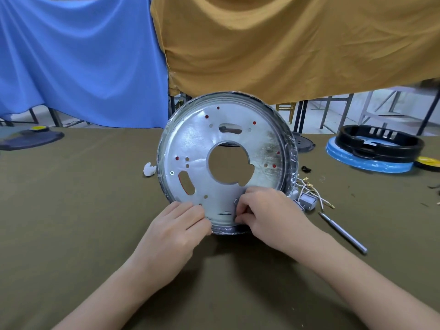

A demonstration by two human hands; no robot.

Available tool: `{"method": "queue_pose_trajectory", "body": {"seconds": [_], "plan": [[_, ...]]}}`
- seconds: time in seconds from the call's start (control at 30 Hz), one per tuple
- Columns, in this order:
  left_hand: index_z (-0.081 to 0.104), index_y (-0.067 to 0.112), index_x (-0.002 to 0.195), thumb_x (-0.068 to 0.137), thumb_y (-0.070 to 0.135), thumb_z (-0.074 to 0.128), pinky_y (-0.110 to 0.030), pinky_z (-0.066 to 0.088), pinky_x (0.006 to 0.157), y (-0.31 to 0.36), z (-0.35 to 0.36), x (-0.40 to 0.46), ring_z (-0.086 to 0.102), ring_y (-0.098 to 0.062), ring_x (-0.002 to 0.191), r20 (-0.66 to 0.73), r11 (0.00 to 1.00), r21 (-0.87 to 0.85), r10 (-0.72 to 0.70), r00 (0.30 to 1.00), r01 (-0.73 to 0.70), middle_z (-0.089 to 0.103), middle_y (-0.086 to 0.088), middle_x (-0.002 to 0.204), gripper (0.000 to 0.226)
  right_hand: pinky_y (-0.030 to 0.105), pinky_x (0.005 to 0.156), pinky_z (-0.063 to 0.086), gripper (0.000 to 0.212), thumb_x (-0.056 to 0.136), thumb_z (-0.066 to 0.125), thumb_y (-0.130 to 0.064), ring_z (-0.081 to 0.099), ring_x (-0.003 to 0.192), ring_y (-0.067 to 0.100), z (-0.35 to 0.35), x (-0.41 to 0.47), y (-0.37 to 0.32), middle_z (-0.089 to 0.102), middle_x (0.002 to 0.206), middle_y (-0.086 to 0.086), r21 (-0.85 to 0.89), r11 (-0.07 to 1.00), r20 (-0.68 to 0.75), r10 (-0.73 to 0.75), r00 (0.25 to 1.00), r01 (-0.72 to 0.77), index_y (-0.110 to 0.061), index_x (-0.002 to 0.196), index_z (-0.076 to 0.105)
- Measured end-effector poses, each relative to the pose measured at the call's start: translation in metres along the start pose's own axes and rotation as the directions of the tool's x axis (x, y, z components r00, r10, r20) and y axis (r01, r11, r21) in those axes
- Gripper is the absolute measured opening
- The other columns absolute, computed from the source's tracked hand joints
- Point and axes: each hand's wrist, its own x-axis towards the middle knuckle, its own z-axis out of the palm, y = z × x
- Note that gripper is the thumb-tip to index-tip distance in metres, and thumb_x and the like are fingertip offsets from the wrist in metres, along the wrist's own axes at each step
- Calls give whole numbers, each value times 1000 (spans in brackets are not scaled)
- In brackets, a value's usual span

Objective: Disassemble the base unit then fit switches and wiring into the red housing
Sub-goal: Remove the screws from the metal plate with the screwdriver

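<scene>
1. Pinching the lower rim of the round metal base plate [228,160], the left hand [181,225] and right hand [264,210] each curl their fingers round its edge; the plate stands tilted on the desk [71,210] at centre frame.
2. Red shows only through the plate's small holes; what each grip covers at the rim is hidden.
3. White wires [309,189], a grey switch [308,201] and a screwdriver [342,232] lie right of the plate; blue cloth [78,55] and ochre cloth [285,44] hang behind.
</scene>
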Motion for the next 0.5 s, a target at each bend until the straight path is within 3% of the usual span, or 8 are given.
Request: {"method": "queue_pose_trajectory", "body": {"seconds": [0.1,0.37,0.5], "plan": [[64,7,64,72,-17,64,-36,44,54,0,0,0,48,-26,56,11,1000,1,-14,1000,14,52,-5,65,25,33,78,48,12,92,61,-17,57,93,16,0,-1,4,58,98,-9,23,1000,0,-6,1000,6,-23,88,70],[65,6,67,63,-26,64,-32,42,59,-2,-3,3,48,-23,62,20,995,-40,-90,996,91,54,-5,67,32,34,80,48,11,93,56,-16,52,101,18,1,2,5,57,98,-7,-97,986,-39,-140,989,136,-23,94,64],[66,6,68,57,-30,73,-26,42,64,-3,-5,3,48,-19,65,46,986,-78,-142,989,145,57,-4,70,38,36,86,47,19,96,50,-14,51,104,18,-1,5,8,57,102,-6,-168,958,54,-226,973,232,-23,102,65]]}}
